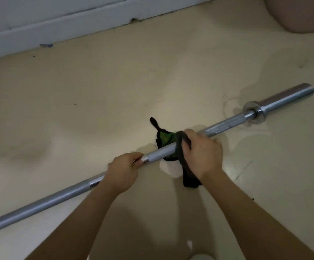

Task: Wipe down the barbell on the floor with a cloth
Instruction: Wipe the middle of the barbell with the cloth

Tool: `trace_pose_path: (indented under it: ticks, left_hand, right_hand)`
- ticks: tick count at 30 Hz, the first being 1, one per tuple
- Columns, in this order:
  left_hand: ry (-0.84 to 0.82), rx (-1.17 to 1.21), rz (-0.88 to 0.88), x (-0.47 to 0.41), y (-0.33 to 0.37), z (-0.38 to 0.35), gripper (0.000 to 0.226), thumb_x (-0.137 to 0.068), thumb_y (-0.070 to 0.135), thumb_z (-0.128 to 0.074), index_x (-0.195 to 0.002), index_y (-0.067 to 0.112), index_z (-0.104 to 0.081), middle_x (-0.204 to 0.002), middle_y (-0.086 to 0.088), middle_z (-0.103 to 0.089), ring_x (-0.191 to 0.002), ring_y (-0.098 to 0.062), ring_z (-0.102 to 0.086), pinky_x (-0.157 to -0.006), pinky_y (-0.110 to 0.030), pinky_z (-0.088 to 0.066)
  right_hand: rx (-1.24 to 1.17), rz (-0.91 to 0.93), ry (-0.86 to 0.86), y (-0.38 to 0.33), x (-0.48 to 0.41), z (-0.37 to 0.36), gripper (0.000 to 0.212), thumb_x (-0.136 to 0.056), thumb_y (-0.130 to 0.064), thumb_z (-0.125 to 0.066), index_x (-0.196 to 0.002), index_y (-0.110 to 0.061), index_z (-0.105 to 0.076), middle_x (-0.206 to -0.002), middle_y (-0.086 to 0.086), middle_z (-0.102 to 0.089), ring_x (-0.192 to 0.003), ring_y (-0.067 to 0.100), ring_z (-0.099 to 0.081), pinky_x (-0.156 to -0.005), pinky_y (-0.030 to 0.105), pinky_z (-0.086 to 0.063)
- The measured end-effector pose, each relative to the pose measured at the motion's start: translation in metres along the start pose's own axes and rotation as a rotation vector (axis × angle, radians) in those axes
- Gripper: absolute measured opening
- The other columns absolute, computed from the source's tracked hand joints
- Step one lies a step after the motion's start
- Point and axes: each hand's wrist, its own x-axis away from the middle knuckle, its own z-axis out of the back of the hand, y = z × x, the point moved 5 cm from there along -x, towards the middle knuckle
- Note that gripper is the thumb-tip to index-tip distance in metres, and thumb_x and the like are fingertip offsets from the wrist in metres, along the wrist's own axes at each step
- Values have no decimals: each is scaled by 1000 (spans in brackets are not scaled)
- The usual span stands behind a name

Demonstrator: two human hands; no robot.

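A long silver barbell [225, 126] runs across the beige floor from the lower left to the upper right, with a collar and thick sleeve at its right end. My left hand [123, 170] grips the shaft near its middle. Just to the right, my right hand [202, 152] is closed around the shaft with a dark cloth [168, 140] wrapped around the bar under its fingers. The cloth shows a green patch behind the bar, and a dark tail hangs down by my right wrist.
A white baseboard and wall [58, 25] run along the top left. A rounded pinkish object [300, 14] sits in the top right corner. Pale floor [114, 87] spreads on both sides of the bar.
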Motion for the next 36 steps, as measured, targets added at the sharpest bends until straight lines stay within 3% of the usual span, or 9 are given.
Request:
trace_pose_path:
  ticks: [8, 14, 19, 23, 25, 27, 29, 33, 36]
  left_hand:
    - [115, 112, 30, 9, 8, 5, 22, -90, 22, -57, -109, 25, -69, -106, -2, -71, -103, -24, -60, -88, -37, -46]
    - [212, 24, -42, 18, 13, 3, 22, -87, 13, -60, -103, 23, -70, -94, 1, -72, -90, -22, -62, -70, -28, -41]
    - [210, -371, -327, 21, 44, -7, 36, -47, -8, -70, -74, 15, -63, -70, -4, -60, -63, -24, -52, -50, -26, -34]
    - [221, -490, -357, 22, 57, -10, 45, -32, -11, -71, -71, 11, -60, -67, -7, -56, -59, -25, -54, -43, -27, -37]
    - [191, -506, -324, 23, 64, -12, 42, -45, -6, -71, -82, 11, -60, -78, -8, -58, -70, -26, -55, -50, -31, -42]
    - [171, -590, -294, 24, 71, -18, 41, -65, 2, -60, -104, 13, -53, -99, -6, -55, -91, -25, -50, -66, -33, -45]
    - [175, -661, -296, 30, 75, -24, 45, -70, 7, -56, -114, 13, -49, -106, -6, -52, -96, -25, -47, -68, -33, -44]
    - [218, -725, -272, 27, 75, -34, 56, -62, 17, -76, -113, 4, -57, -95, -10, -58, -81, -27, -53, -56, -37, -45]
    - [245, -707, -279, 16, 78, -33, 44, -70, 26, -77, -107, 8, -61, -86, -8, -61, -75, -27, -55, -53, -35, -44]
  right_hand:
    - [87, 283, -118, -77, 21, -9, 16, -68, -32, -74, -76, -23, -64, -58, -1, -56, -43, 21, -48, -58, 30, -34]
    - [-22, -66, 17, -19, 9, 4, 10, -79, -24, -66, -73, -16, -62, -60, 3, -59, -46, 23, -50, -56, 28, -27]
    - [11, 240, -98, -59, 31, -3, 12, -65, -22, -72, -74, -18, -64, -61, 1, -57, -46, 23, -51, -56, 29, -33]
    - [12, -141, 27, 23, 7, 11, 5, -79, -22, -67, -80, -17, -65, -66, 5, -61, -51, 27, -54, -57, 28, -25]
    - [-23, -161, -10, 14, 14, 4, 6, -76, -19, -68, -81, -17, -65, -66, 5, -61, -50, 27, -53, -57, 29, -26]
    - [-50, 5, -36, -12, 27, -4, 13, -71, -18, -70, -84, -17, -67, -67, 2, -61, -51, 26, -54, -57, 29, -30]
    - [-25, 162, -37, -6, 23, -1, 16, -72, -21, -67, -88, -18, -68, -67, 1, -62, -53, 26, -56, -58, 29, -33]
    - [6, -197, 126, 71, -10, 21, 16, -85, -30, -55, -86, -20, -68, -66, 6, -64, -52, 30, -57, -61, 29, -25]
    - [-84, -319, 91, 60, -8, 13, 11, -86, -25, -57, -89, -20, -66, -71, 7, -65, -56, 31, -57, -62, 30, -23]
